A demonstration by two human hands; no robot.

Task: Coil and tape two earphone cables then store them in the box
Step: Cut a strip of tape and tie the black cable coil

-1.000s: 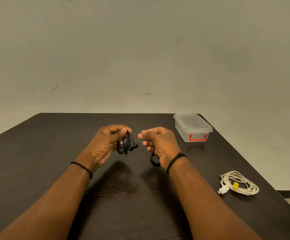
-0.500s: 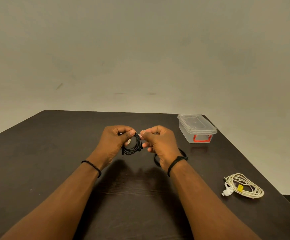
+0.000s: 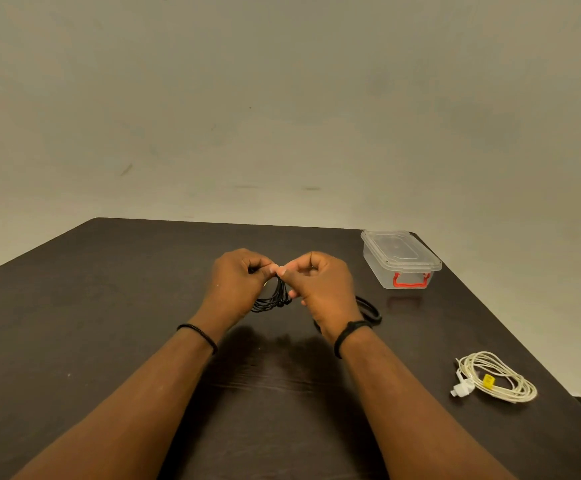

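Earphones in black [image 3: 272, 299] hang as a bundle of loops between the two hands above the dark table [image 3: 109, 306]. Around them: a clear plastic box [image 3: 400, 259] with its lid on and a red latch sits at the far right corner, a black tape roll [image 3: 370, 310] lies on the table partly hidden behind the right wrist, and white earphones [image 3: 497, 379] — coiled, bound with a yellow tape strip — lie near the right edge, well apart from the box. Left hand [image 3: 237, 282] grips the top of the black coil with curled fingers; right hand [image 3: 320, 285] pinches at the same spot, thumbs almost touching. Whether tape is between the fingertips cannot be told.
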